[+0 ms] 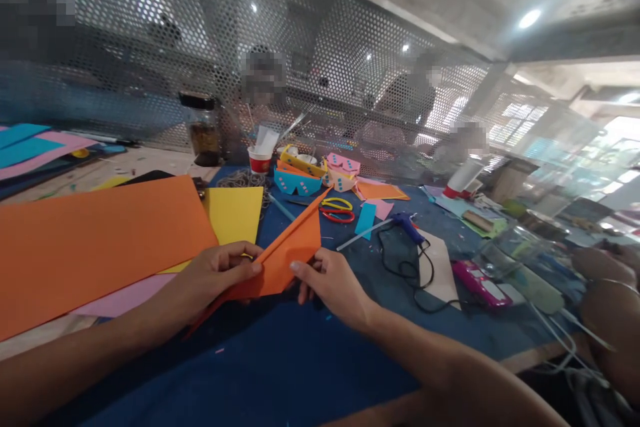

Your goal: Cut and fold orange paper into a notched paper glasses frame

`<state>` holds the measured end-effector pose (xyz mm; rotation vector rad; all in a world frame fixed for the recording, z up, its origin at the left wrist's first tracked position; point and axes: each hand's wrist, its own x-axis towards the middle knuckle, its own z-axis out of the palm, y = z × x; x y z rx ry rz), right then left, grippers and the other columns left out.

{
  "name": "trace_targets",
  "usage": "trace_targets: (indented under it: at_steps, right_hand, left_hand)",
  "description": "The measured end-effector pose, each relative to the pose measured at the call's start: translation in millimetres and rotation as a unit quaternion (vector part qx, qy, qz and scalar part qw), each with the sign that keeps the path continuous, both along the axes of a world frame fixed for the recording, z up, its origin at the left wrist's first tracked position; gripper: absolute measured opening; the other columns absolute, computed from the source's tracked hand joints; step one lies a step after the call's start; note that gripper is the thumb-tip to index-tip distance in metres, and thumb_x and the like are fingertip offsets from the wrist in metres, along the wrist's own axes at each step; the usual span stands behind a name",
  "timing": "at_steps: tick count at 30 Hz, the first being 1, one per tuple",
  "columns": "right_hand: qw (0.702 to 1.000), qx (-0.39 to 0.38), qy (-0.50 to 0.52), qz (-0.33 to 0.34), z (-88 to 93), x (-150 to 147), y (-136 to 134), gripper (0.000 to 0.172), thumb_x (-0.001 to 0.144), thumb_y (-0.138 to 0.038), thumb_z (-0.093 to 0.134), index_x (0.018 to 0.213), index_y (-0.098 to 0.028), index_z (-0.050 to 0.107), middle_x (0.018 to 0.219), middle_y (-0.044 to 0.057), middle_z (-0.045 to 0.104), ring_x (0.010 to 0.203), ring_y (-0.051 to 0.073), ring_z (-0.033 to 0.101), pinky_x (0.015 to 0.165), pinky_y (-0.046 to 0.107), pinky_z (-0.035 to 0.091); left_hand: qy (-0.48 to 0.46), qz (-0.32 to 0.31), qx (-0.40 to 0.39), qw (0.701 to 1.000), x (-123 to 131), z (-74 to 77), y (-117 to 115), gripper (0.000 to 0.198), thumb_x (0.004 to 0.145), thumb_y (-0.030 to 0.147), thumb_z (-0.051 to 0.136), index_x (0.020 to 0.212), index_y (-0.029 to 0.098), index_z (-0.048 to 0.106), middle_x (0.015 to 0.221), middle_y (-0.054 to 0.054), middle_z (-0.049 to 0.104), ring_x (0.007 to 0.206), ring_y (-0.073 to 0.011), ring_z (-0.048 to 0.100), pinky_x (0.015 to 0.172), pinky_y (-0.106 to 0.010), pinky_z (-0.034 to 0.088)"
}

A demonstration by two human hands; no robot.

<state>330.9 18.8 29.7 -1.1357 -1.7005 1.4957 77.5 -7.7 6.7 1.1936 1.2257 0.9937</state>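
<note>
Pinching from both sides, we hold the folded orange paper [285, 257] just above the blue table mat [280, 373], near its front middle: the left hand [220, 273] presses thumb and fingertips together on the wide lower-left part of the piece, and the right hand [333, 283] pinches its lower right edge between thumb and forefinger. The paper is folded to a long taper whose point [327, 191] aims up and away toward the scissors [337, 209], while a thin tail runs down to the left under the left wrist. To our judgement, the step in hand is the setting of a crease, and it goes best when we keep the two layers aligned edge to edge before pressing, hold one pinch fixed as an anchor, and run the other along the fold in a single stroke from the wide end toward the point. We judge that working on the flat mat instead of in the air gives a sharper line; lifted paper tends to bow. To the left lie a large orange sheet [90, 247], a yellow sheet [235, 213] and a pink sheet [120, 297], overlapping and just beside the left hand. Farther back stand a red-rimmed cup [260, 159], a dark jar [204, 127] and finished paper glasses [297, 181]. A glue gun [407, 227] with its black cord lies to the right, well apart from the fold.
</note>
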Motion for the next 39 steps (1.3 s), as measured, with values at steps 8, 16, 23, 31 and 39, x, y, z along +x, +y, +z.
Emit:
trace_targets:
  at_steps: [8, 16, 23, 31, 39]
  right_hand:
    - [0.999, 0.007, 0.04, 0.018, -2.9, 1.2, 0.4, 0.046, 0.093, -0.065, 0.085, 0.09, -0.022, 0.07, 0.074, 0.003, 0.08, 0.055, 0.014, 0.068, 0.054, 0.025, 0.047]
    - [0.999, 0.019, 0.032, 0.037, -3.1, 1.9, 2.3, 0.056, 0.093, -0.073, 0.082, 0.075, -0.02, 0.077, 0.063, 0.002, 0.071, 0.054, 0.014, 0.064, 0.062, 0.028, 0.052]
    - [0.999, 0.011, 0.026, 0.036, -5.1, 2.5, 3.3, 0.064, 0.092, -0.081, 0.08, 0.073, -0.02, 0.078, 0.062, 0.003, 0.071, 0.054, 0.014, 0.064, 0.063, 0.029, 0.053]
    - [0.999, 0.011, 0.021, 0.034, -2.9, 3.1, 1.7, 0.062, 0.095, -0.077, 0.08, 0.072, -0.019, 0.079, 0.063, 0.004, 0.072, 0.056, 0.015, 0.067, 0.063, 0.029, 0.053]
    - [0.999, 0.0, 0.018, 0.046, -3.0, 3.8, 1.4, 0.065, 0.092, -0.081, 0.078, 0.071, -0.019, 0.078, 0.065, 0.004, 0.072, 0.056, 0.014, 0.064, 0.06, 0.027, 0.047]
  left_hand:
    - [0.072, -0.019, 0.04, 0.996, -7.9, -0.2, 2.6, 0.07, 0.078, 0.083, 0.093, 0.114, 0.024, 0.084, 0.068, 0.0, 0.074, 0.061, -0.0206, 0.068, 0.053, -0.027, 0.057]
    - [0.11, -0.015, 0.063, 0.992, -12.8, 6.7, 10.8, 0.073, 0.077, 0.079, 0.094, 0.124, 0.023, 0.089, 0.069, 0.001, 0.073, 0.052, -0.0152, 0.062, 0.049, -0.024, 0.044]
    - [0.131, -0.033, 0.077, 0.988, -27.9, 11.2, 19.2, 0.064, 0.078, 0.072, 0.095, 0.122, 0.026, 0.092, 0.077, -0.001, 0.078, 0.056, -0.015, 0.062, 0.051, -0.025, 0.045]
    - [0.136, -0.057, 0.092, 0.985, -37.2, 8.6, 24.9, 0.061, 0.079, 0.076, 0.095, 0.11, 0.025, 0.089, 0.092, -0.008, 0.087, 0.065, -0.0171, 0.068, 0.056, -0.026, 0.052]
    - [0.164, -0.033, 0.114, 0.979, -42.4, 6.7, 29.8, 0.065, 0.077, 0.079, 0.094, 0.116, 0.027, 0.093, 0.083, -0.003, 0.083, 0.065, -0.0171, 0.066, 0.058, -0.028, 0.056]
